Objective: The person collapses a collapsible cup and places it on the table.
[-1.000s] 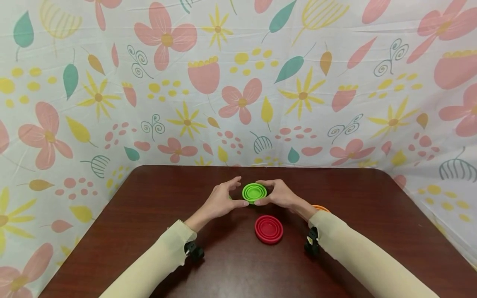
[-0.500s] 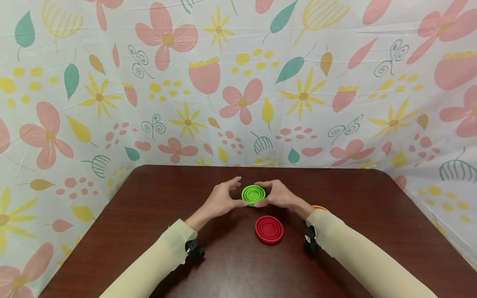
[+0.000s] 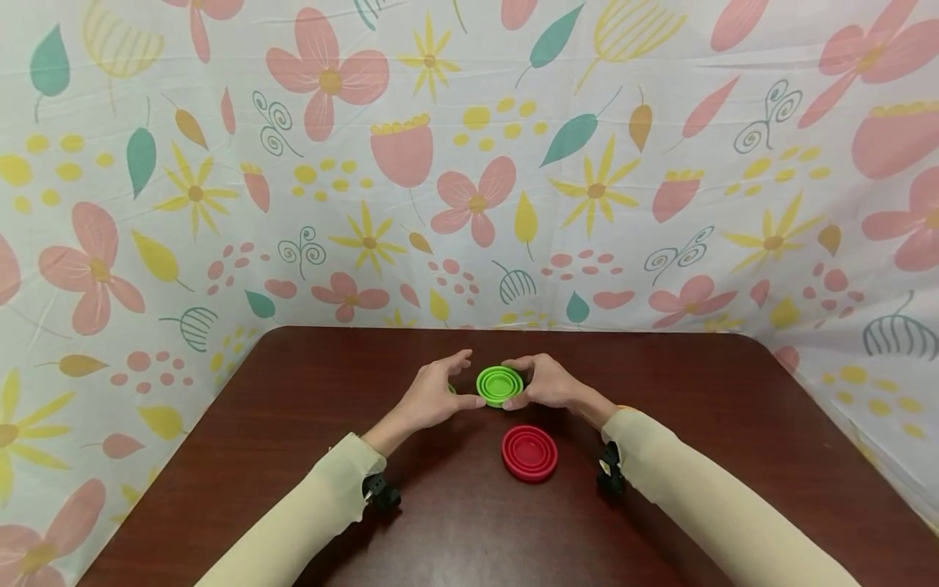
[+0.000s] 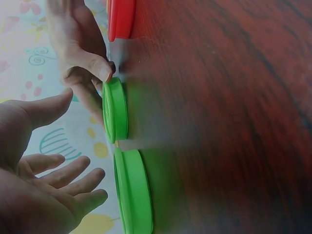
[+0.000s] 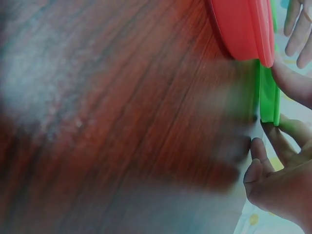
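A small green collapsible bowl (image 3: 500,385) with folded rings sits at the far middle of the table. My right hand (image 3: 555,383) pinches its right edge, thumb at the near side and fingers at the far side. To its left, my left hand (image 3: 433,393) hovers with thumb and fingers spread, holding nothing. A second, larger-looking green bowl (image 4: 134,190) stands beside the first in the left wrist view; from the head, the left hand hides nearly all of it. Nearer to me lies a flattened red collapsible bowl (image 3: 530,453).
An orange rim (image 3: 626,408) barely shows behind my right wrist, mostly covered by the sleeve. The dark wooden table (image 3: 330,367) ends at a flower-patterned cloth (image 3: 469,269) hanging at the back.
The small green bowl has shifted slightly toward me, with the right hand staying at its edge. Less of the orange rim shows. The left hand and red bowl have barely moved.
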A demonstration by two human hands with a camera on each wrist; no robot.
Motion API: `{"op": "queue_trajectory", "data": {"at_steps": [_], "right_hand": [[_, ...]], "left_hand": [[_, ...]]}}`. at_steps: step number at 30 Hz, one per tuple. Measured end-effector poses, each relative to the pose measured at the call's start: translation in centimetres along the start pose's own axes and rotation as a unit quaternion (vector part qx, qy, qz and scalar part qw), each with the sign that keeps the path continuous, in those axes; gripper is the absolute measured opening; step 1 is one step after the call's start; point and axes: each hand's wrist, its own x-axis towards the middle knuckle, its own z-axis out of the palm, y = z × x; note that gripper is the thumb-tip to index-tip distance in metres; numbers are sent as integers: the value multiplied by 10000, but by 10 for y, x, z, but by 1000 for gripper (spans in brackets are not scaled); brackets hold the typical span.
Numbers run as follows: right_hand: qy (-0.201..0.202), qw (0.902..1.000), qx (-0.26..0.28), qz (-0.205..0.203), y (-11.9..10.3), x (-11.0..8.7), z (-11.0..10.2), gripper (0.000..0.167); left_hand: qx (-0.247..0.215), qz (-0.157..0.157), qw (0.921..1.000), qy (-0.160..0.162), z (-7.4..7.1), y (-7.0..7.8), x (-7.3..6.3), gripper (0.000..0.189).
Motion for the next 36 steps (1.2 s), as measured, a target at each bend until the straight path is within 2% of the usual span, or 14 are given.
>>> {"op": "queue_trajectory", "data": {"at_steps": [8, 22, 29, 36], "right_hand": [[-60, 9998, -118, -150, 0, 1, -2, 77], [12, 9996, -231, -134, 0, -4, -5, 81], [324, 9985, 112, -437, -7, -23, -9, 71], [864, 9913, -240, -966, -23, -61, -3, 50]], "left_hand": [[5, -71, 10000, -44, -1, 2, 0, 85], [12, -116, 9999, -118, 0, 4, 0, 85], [11, -69, 9999, -124, -3, 6, -5, 84], [-101, 228, 9995, -188, -2, 18, -23, 76]]}}
